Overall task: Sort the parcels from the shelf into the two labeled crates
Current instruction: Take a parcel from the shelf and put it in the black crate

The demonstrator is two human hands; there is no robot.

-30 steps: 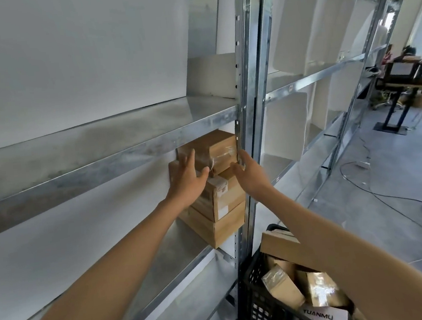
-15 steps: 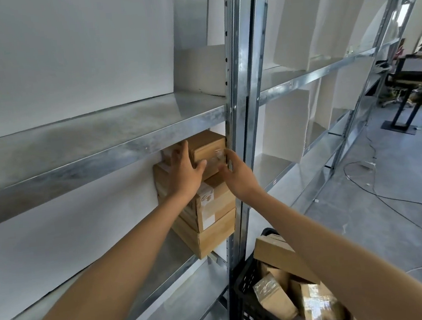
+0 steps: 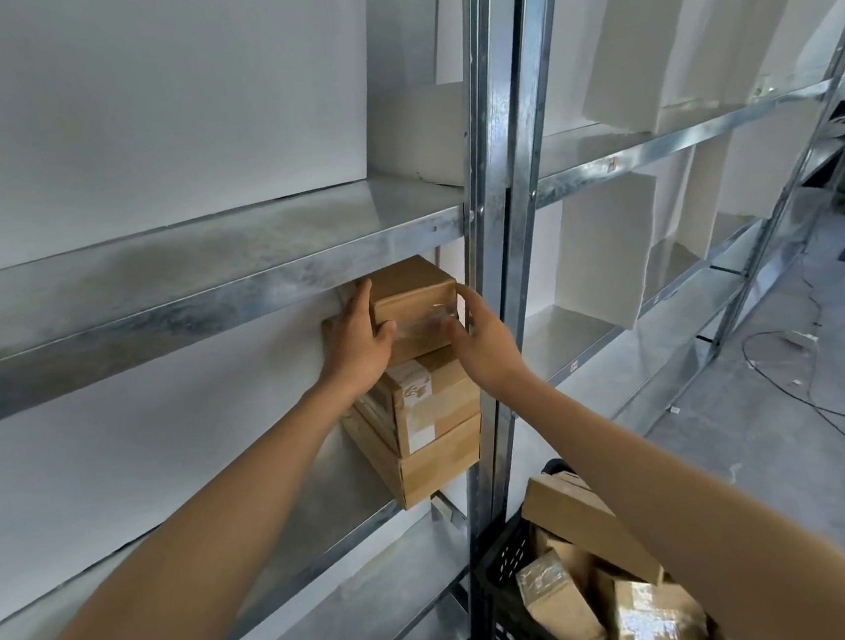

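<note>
Three brown cardboard parcels are stacked on the metal shelf point(image 3: 323, 489) beside the upright post. My left hand point(image 3: 358, 344) presses on the left side of the top parcel point(image 3: 415, 294), and my right hand point(image 3: 484, 337) clasps its right front corner. Under it sit the middle parcel point(image 3: 433, 401), with a white label, and the bottom parcel point(image 3: 439, 460). A black plastic crate point(image 3: 504, 595) stands on the floor at the lower right, with several wrapped parcels point(image 3: 561, 605) in it.
The steel upright post point(image 3: 497, 209) stands right beside the stack. The upper shelf board point(image 3: 200, 279) hangs low over the top parcel. White panels lean on the shelves to the right. A cable runs across the grey floor point(image 3: 806, 412).
Both hands have closed in on the top parcel, the right one moving left onto its front corner. The view has shifted closer to the shelf.
</note>
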